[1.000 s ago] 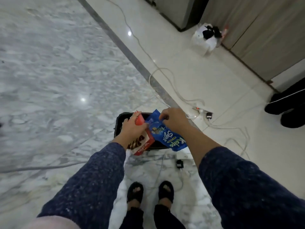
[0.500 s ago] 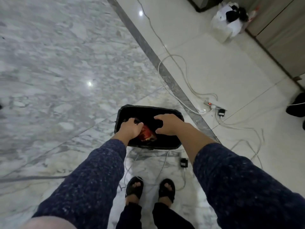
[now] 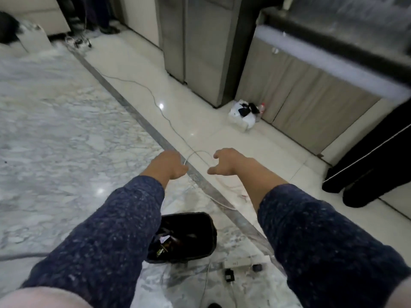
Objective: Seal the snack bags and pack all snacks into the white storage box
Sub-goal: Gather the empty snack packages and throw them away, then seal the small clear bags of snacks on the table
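Note:
Both my hands are raised in front of me, well above the floor, and both hold nothing. My left hand (image 3: 169, 165) has its fingers curled in. My right hand (image 3: 227, 162) has thumb and fingers apart. Below, between my forearms, a black bin (image 3: 200, 227) stands on the marble floor. Dim snack packets (image 3: 169, 242) lie inside it, partly hidden by my left sleeve. No white storage box is in view.
White cables (image 3: 169, 121) run across the floor under my hands to a power strip (image 3: 236, 263) with black plugs beside the bin. A white bag (image 3: 243, 115) sits against grey cabinets (image 3: 295, 94). Dark fabric (image 3: 367, 165) hangs at the right.
My hands put the red and blue snack packets into the black bin, let go and rose out of it. The camera tilted up, so the bin now sits low in view.

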